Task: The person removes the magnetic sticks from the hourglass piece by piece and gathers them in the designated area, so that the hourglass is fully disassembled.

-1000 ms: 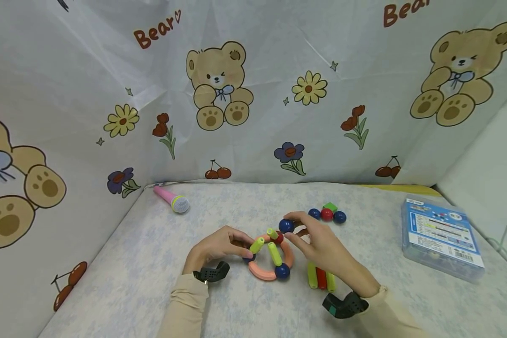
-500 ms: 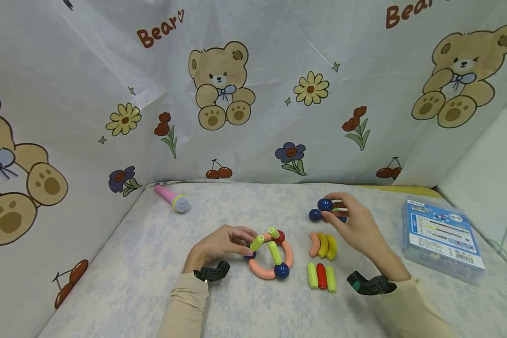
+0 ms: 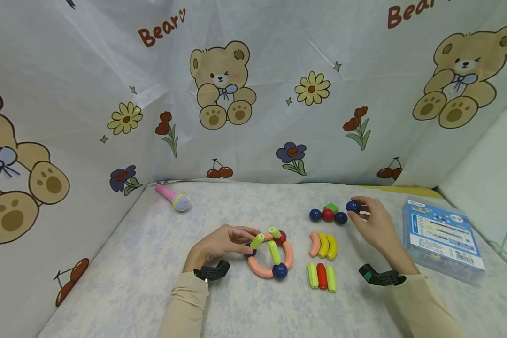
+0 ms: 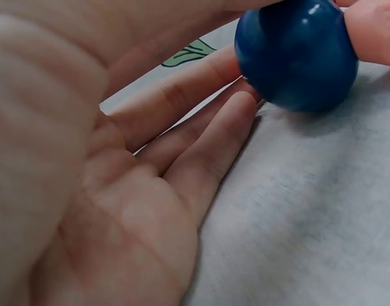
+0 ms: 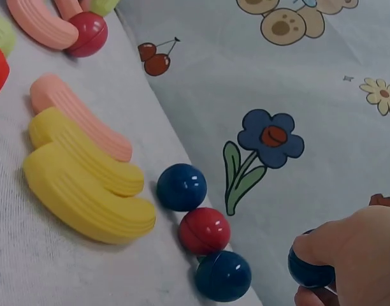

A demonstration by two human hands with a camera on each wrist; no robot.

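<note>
My left hand [image 3: 224,241] holds a ring of pink curved pieces [image 3: 259,269] at its left side. There its fingers and thumb grip a blue ball [image 4: 297,54], partly covered by the hand. A front blue ball [image 3: 280,271] and a red ball [image 3: 281,237] also join the ring. Yellow-green rods [image 3: 274,252] rise from the three balls. Over on the right, my right hand [image 3: 373,227] pinches a loose blue ball [image 3: 353,207] between thumb and fingers, right of a row of a blue, a red [image 3: 327,215] and another blue ball [image 5: 223,276].
Behind the row lies a green piece [image 3: 331,207]. One pink and two yellow curved pieces [image 3: 331,247] lie in front of it, then two yellow-green rods and a red rod [image 3: 322,276]. A clear box [image 3: 443,239] stands far right, a pink microphone [image 3: 173,197] back left.
My right hand has carried the blue ball from above the ring, past the row of balls, to the right beside the box. The left hand has stayed on the ring.
</note>
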